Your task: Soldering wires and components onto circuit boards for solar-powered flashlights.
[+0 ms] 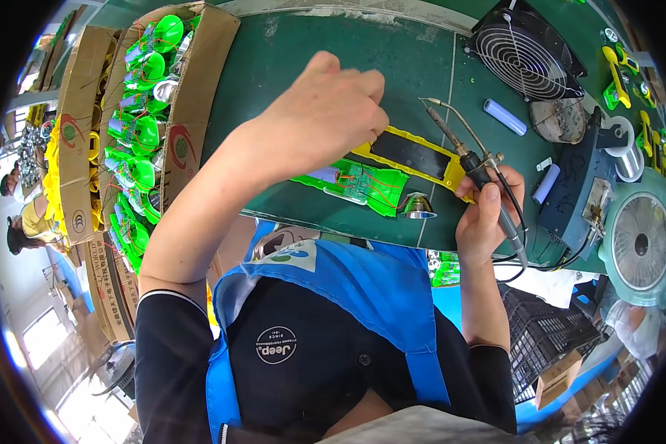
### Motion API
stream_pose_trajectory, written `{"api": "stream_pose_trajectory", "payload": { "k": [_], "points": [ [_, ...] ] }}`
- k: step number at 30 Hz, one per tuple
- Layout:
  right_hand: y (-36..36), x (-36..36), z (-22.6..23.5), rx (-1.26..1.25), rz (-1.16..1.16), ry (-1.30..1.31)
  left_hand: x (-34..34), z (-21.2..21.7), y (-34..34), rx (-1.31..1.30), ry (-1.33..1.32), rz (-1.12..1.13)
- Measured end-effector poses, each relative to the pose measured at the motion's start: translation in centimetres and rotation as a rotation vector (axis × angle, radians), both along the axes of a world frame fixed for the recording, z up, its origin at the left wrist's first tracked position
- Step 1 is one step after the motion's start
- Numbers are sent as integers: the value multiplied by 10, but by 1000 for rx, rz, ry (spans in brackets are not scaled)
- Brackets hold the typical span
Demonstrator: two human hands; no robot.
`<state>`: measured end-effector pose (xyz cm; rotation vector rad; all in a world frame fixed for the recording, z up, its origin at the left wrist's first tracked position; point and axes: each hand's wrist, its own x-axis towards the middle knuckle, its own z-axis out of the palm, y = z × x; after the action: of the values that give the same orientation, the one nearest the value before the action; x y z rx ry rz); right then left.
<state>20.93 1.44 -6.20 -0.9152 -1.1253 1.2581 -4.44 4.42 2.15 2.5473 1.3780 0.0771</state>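
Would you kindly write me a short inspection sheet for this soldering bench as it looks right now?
Surface: green bench mat, scuffed near the far edge.
Job's things: green plastic housing with circuit board and red wires; yellow plastic frame with dark panel; black-handled soldering iron.
Clutter: two blue cylindrical cells, solder spool, black square fan.
Hands: left hand over the housing, fingers pinched; right hand grips the iron.
Cables: black cord trailing from the iron.
Surroundings: cardboard boxes of green parts.

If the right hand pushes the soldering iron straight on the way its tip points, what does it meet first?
Probably nothing soon: the soldering iron in the right hand points over bare green table, left of the black fan. Depth is unclear.
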Motion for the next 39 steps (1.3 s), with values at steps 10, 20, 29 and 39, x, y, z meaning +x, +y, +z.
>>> {"api": "stream_pose_trajectory", "payload": {
  "k": [10, 20, 29, 39],
  "points": [
    [18, -6, 0, 181, -168, -33, 25, -22, -42, 82, -364, -21],
    [-13, -29, -3, 52, -11, 43, 45, -43, -48, 330, -389, 226],
    [29, 57, 23, -311, 253, -31, 40, -31, -28, 85, -176, 80],
    [39, 50, 41, -340, 375, -307, 41, -24, -21, 14, -110, 46]
  ]
}}
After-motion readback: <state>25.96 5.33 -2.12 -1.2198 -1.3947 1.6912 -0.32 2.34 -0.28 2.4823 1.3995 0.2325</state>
